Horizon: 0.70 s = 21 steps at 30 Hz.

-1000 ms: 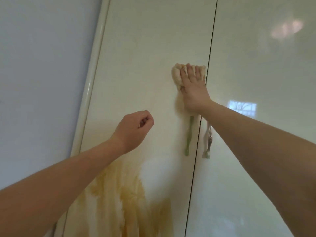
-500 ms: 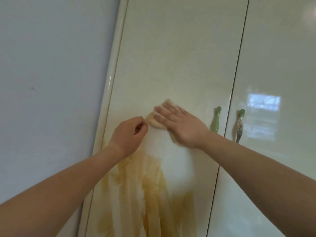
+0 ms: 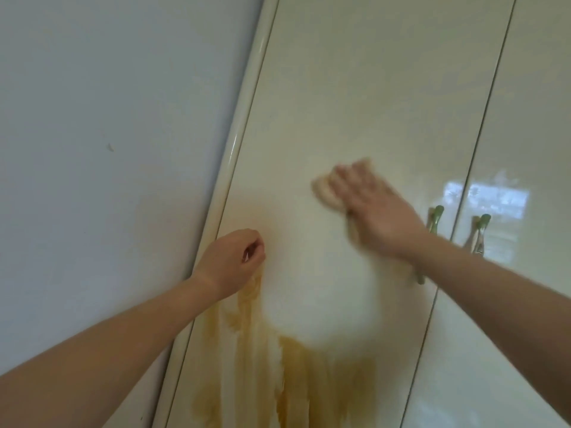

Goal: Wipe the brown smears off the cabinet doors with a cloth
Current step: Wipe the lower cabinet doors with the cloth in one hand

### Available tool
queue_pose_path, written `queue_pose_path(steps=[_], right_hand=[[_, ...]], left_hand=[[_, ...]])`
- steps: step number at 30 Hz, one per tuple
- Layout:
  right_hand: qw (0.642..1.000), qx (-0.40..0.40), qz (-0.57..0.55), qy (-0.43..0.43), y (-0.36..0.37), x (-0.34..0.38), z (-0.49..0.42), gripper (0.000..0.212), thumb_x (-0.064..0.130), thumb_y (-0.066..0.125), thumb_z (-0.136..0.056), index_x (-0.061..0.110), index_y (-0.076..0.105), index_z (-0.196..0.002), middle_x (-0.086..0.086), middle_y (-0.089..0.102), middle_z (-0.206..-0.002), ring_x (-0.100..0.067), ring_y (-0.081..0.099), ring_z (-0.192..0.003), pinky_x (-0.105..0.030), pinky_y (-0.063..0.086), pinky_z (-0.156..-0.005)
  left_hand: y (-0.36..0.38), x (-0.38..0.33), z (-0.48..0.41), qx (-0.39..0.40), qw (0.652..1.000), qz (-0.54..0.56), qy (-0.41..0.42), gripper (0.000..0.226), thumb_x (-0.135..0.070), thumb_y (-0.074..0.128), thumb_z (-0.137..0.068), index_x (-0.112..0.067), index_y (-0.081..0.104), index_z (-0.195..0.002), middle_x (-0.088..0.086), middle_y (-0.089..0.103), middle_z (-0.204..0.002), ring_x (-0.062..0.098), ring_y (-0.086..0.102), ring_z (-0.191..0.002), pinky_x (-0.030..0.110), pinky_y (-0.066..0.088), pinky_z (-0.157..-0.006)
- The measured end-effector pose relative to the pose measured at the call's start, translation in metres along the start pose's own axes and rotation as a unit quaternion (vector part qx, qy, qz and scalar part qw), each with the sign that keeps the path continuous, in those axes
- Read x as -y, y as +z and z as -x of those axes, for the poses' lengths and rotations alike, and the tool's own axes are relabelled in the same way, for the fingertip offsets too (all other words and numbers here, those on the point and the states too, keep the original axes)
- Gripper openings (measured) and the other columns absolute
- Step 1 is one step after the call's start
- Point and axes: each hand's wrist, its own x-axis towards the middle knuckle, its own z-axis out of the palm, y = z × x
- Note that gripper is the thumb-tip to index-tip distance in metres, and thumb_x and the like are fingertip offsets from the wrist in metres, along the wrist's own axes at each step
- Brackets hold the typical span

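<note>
The tall cream cabinet doors (image 3: 355,103) are smooth and high-gloss, mirroring a window, streaked below with thin, watery brown smears (image 3: 287,375); the crumpled beige cloth (image 3: 324,193) looks soft, the slim green handles (image 3: 435,217) glazed and shiny, the grey-white wall (image 3: 108,118) matt.

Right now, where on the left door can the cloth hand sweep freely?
Free: the pale patch between left hand, right hand and brown smears, plus the door above the cloth. Crowded: rightward, near the green handles.
</note>
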Motion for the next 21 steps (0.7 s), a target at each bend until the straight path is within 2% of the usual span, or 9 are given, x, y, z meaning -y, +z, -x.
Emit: queue_pose_path(steps=[2, 3, 7, 10, 12, 14, 16, 19, 21], right_hand=[[0.995, -0.037, 0.014, 0.096, -0.001, 0.005, -0.046, 0.067, 0.019, 0.03, -0.091, 0.014, 0.032, -0.158, -0.013, 0.022, -0.167, -0.039, 0.015, -0.155, -0.056, 0.014, -0.125], [0.994, -0.049, 0.017, 0.099, 0.009, 0.021, -0.061, 0.066, 0.019, 0.031, -0.092, 0.013, 0.033, -0.158, -0.013, 0.023, -0.167, -0.039, 0.015, -0.155, -0.053, 0.008, -0.125], [0.993, 0.025, 0.016, -0.111, 0.068, 0.108, -0.03, 0.062, 0.016, 0.03, -0.096, 0.016, 0.034, -0.158, -0.01, 0.027, -0.166, -0.035, 0.017, -0.155, -0.042, -0.009, -0.124], [0.976, 0.104, 0.006, -0.19, 0.064, 0.116, 0.024, 0.06, 0.02, 0.026, -0.097, 0.021, 0.041, -0.155, -0.004, 0.032, -0.164, -0.03, 0.023, -0.154, -0.042, 0.004, -0.124], [0.986, 0.076, 0.014, -0.149, 0.045, 0.082, 0.027, 0.058, 0.021, 0.03, -0.097, 0.023, 0.044, -0.153, -0.001, 0.035, -0.163, -0.028, 0.029, -0.152, -0.04, 0.013, -0.122], [0.999, 0.024, 0.02, -0.019, 0.017, 0.039, 0.01, 0.061, 0.024, 0.024, -0.097, 0.023, 0.036, -0.157, 0.0, 0.028, -0.166, -0.027, 0.023, -0.154, -0.041, 0.016, -0.123], [0.995, 0.013, 0.012, 0.094, -0.002, 0.012, -0.018, 0.066, 0.028, 0.013, -0.095, 0.025, 0.021, -0.161, 0.001, 0.01, -0.171, -0.025, 0.005, -0.158, -0.041, 0.004, -0.126], [0.99, -0.012, 0.026, 0.135, 0.007, 0.032, -0.064, 0.066, 0.022, 0.024, -0.098, 0.022, 0.009, -0.163, -0.004, -0.004, -0.171, -0.031, -0.01, -0.157, -0.044, -0.014, -0.122], [0.995, 0.003, 0.0, 0.095, 0.026, 0.075, -0.071, 0.071, 0.016, 0.033, -0.1, 0.02, 0.0, -0.163, -0.007, -0.01, -0.17, -0.034, -0.016, -0.155, -0.047, -0.018, -0.122]], left_hand=[[-0.002, 0.001, -0.007, -0.011, 1.0, 0.021, 0.014, 0.014, -0.02, 0.054, -0.093, -0.017, 0.06, -0.082, -0.007, 0.057, -0.073, 0.016, 0.054, -0.068, 0.033, 0.046, -0.065], [-0.006, 0.002, -0.013, -0.021, 0.999, 0.025, 0.021, 0.016, -0.026, 0.052, -0.092, -0.017, 0.06, -0.081, -0.008, 0.056, -0.071, 0.015, 0.053, -0.067, 0.031, 0.046, -0.063], [-0.021, 0.008, -0.024, -0.082, 0.995, -0.037, 0.053, 0.026, -0.036, 0.042, -0.085, -0.016, 0.058, -0.076, -0.011, 0.048, -0.067, 0.01, 0.039, -0.062, 0.022, 0.034, -0.056], [-0.027, 0.01, -0.022, -0.065, 0.992, -0.087, 0.067, 0.023, -0.035, 0.042, -0.085, -0.019, 0.056, -0.076, -0.01, 0.05, -0.067, 0.007, 0.039, -0.059, 0.024, 0.036, -0.056], [-0.028, 0.006, -0.027, -0.026, 0.992, -0.1, 0.075, 0.025, -0.037, 0.039, -0.085, -0.02, 0.055, -0.075, -0.01, 0.051, -0.068, 0.009, 0.043, -0.06, 0.025, 0.036, -0.057], [-0.024, 0.0, -0.033, -0.002, 0.991, -0.111, 0.079, 0.027, -0.039, 0.036, -0.086, -0.021, 0.054, -0.076, -0.01, 0.051, -0.07, 0.01, 0.045, -0.063, 0.024, 0.035, -0.059], [-0.019, -0.005, -0.037, 0.0, 0.989, -0.123, 0.079, 0.023, -0.035, 0.041, -0.09, -0.02, 0.054, -0.078, -0.009, 0.052, -0.072, 0.012, 0.048, -0.065, 0.026, 0.037, -0.061], [-0.019, -0.007, -0.034, -0.009, 0.992, -0.119, 0.039, 0.015, -0.024, 0.051, -0.095, -0.019, 0.057, -0.082, -0.007, 0.056, -0.076, 0.011, 0.049, -0.067, 0.029, 0.043, -0.064], [-0.026, -0.001, -0.025, -0.02, 0.992, -0.12, 0.01, 0.015, -0.026, 0.052, -0.095, -0.02, 0.058, -0.082, -0.009, 0.055, -0.074, 0.007, 0.049, -0.065, 0.029, 0.043, -0.064]])
